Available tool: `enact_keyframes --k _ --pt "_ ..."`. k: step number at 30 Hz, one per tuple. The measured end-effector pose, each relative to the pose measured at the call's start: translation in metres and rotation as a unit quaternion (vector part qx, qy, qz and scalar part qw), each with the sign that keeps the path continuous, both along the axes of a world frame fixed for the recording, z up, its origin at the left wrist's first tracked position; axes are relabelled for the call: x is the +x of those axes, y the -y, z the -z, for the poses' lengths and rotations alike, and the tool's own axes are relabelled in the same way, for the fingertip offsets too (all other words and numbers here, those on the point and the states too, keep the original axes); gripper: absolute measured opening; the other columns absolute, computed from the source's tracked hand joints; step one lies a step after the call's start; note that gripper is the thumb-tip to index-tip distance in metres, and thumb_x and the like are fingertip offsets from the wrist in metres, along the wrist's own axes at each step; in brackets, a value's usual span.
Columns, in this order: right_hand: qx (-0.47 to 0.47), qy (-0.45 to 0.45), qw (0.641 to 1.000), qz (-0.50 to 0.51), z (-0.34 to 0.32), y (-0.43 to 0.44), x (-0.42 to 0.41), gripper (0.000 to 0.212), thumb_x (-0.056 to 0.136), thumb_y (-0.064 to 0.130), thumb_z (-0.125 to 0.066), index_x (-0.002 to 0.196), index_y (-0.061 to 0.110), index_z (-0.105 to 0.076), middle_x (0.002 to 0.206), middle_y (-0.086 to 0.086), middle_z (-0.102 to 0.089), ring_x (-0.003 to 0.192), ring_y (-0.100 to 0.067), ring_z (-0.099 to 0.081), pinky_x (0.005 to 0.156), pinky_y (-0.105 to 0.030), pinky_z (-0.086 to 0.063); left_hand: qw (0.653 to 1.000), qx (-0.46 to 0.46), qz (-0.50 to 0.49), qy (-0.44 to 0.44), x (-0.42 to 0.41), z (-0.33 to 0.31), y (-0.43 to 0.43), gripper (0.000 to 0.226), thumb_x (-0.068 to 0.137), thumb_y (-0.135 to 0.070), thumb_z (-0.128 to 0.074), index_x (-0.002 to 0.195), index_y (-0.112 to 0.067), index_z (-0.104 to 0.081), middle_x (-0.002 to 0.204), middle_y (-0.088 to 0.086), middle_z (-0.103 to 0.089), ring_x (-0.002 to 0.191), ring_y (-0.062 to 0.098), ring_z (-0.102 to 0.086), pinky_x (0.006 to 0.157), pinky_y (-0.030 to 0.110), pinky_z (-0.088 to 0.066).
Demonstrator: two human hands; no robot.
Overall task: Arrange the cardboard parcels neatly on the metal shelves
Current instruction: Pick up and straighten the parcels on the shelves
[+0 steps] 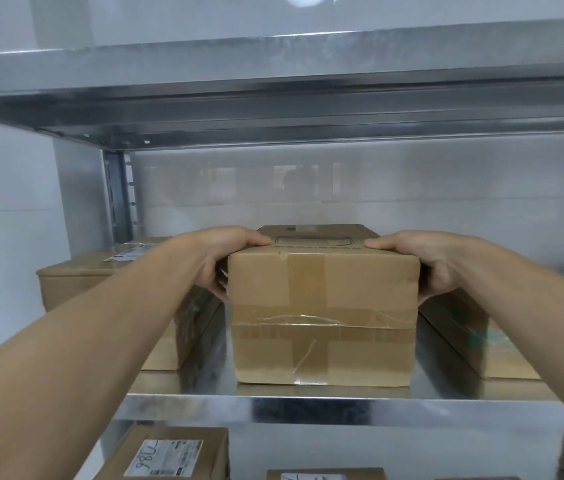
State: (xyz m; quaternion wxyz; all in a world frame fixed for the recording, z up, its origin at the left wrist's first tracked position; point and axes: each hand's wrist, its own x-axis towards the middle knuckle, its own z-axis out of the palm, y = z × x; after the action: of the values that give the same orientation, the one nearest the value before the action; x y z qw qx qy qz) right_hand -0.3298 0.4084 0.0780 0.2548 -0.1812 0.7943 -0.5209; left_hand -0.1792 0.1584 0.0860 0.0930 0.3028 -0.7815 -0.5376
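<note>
Cardboard box point(323, 317) on the shelf point(273, 405) is gripped at both upper sides, left hand point(228, 261) and right hand point(425, 263) curled over its edges.

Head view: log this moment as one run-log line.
hands: left hand and right hand grip taped parcel by its sides | position: on metal shelf between left parcel and right parcel | below: labelled parcel

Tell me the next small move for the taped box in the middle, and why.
Probably nudge the taped box slightly back. Both the left hand and right hand grip its upper sides, it seems to sit on the shelf, and its front face stands a little forward of the left parcel and right parcel.
</note>
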Motion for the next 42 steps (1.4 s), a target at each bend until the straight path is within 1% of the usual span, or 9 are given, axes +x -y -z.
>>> enact_keyframes --k 10,14,17,22,28,31,34,37,42 --pt "-0.044 0.019 0.998 0.028 0.000 -0.011 0.000 0.027 0.098 0.040 -0.064 0.094 0.013 -0.066 0.075 -0.012 -0.072 0.059 -0.028 -0.071 0.070 -0.047 -0.058 0.978 0.168 -0.052 -0.108 0.013 0.060 0.013 0.039 0.099 -0.052 -0.046 0.081 -0.018 -0.048 0.068 0.005 -0.052 0.057 0.020 -0.042 0.063 0.030 -0.044" --pt "-0.060 0.027 0.997 0.038 0.002 -0.017 -0.004 0.026 0.096 0.039 -0.066 0.090 0.014 -0.066 0.074 -0.010 -0.072 0.057 -0.026 -0.070 0.069 -0.042 -0.058 0.963 0.234 -0.055 -0.122 0.015 0.089 0.006 0.042 0.101 -0.046 -0.051 0.119 -0.009 -0.062 0.109 0.016 -0.063 0.097 0.031 -0.059 0.090 0.049 -0.056" --pt "-0.074 0.021 0.996 0.034 0.004 -0.019 -0.003 0.017 0.096 0.035 -0.066 0.093 0.019 -0.064 0.084 -0.010 -0.072 0.070 -0.026 -0.069 0.079 -0.046 -0.056 0.945 0.295 -0.056 -0.130 0.019 0.098 -0.002 0.039 0.102 -0.038 -0.054 0.122 -0.006 -0.063 0.111 0.017 -0.065 0.106 0.030 -0.058 0.105 0.049 -0.051" --pt "-0.161 0.046 0.986 -0.009 0.013 -0.030 -0.016 0.039 0.099 0.034 -0.063 0.134 0.047 -0.052 0.128 0.000 -0.070 0.097 -0.024 -0.068 0.079 -0.044 -0.058 0.950 0.268 -0.043 -0.156 0.023 0.089 -0.002 0.022 0.099 -0.029 -0.056 0.108 -0.008 -0.058 0.078 0.013 -0.071 0.070 0.029 -0.069 0.064 0.040 -0.059" --pt "-0.207 0.032 0.976 -0.058 0.023 -0.040 -0.006 0.046 0.080 0.024 -0.065 0.125 0.027 -0.072 0.112 -0.007 -0.076 0.082 -0.020 -0.074 0.065 -0.034 -0.061 0.929 0.297 -0.035 -0.218 0.018 0.056 0.010 0.019 0.086 -0.022 -0.062 0.071 -0.024 -0.051 0.062 -0.009 -0.043 0.062 0.013 -0.042 0.056 0.023 -0.049" --pt "-0.197 0.030 0.979 -0.039 0.024 -0.035 0.013 0.028 0.083 0.035 -0.067 0.096 0.013 -0.080 0.088 -0.010 -0.076 0.071 -0.025 -0.071 0.066 -0.036 -0.055 0.927 0.289 -0.019 -0.238 0.018 0.040 0.002 0.026 0.093 -0.025 -0.059 0.068 -0.023 -0.052 0.057 -0.005 -0.052 0.064 0.016 -0.051 0.071 0.029 -0.050" --pt "-0.177 0.038 0.983 -0.029 0.030 -0.027 0.028 0.055 0.093 0.056 -0.059 0.061 0.015 -0.079 0.074 -0.008 -0.075 0.059 -0.023 -0.072 0.058 -0.031 -0.057 0.946 0.233 -0.003 -0.226 0.018 0.027 -0.008 0.028 0.091 -0.042 -0.062 0.073 -0.021 -0.062 0.079 0.004 -0.064 0.078 0.028 -0.060 0.083 0.045 -0.052" --pt "-0.187 0.027 0.982 -0.023 0.036 -0.017 0.044 0.054 0.096 0.064 -0.052 0.081 0.019 -0.078 0.083 -0.009 -0.078 0.066 -0.023 -0.075 0.068 -0.035 -0.054 0.944 0.234 0.007 -0.234 0.016 0.021 -0.012 0.042 0.092 -0.058 -0.058 0.089 -0.018 -0.070 0.105 0.012 -0.071 0.103 0.037 -0.063 0.092 0.057 -0.050" --pt "-0.229 0.053 0.972 -0.021 0.053 -0.006 0.057 0.059 0.095 0.066 -0.052 0.082 0.016 -0.080 0.096 -0.015 -0.078 0.076 -0.028 -0.077 0.078 -0.042 -0.054 0.936 0.242 0.014 -0.256 0.014 0.012 -0.016 0.057 0.097 -0.065 -0.047 0.096 -0.014 -0.072 0.092 0.016 -0.077 0.099 0.036 -0.067 0.107 0.054 -0.044"
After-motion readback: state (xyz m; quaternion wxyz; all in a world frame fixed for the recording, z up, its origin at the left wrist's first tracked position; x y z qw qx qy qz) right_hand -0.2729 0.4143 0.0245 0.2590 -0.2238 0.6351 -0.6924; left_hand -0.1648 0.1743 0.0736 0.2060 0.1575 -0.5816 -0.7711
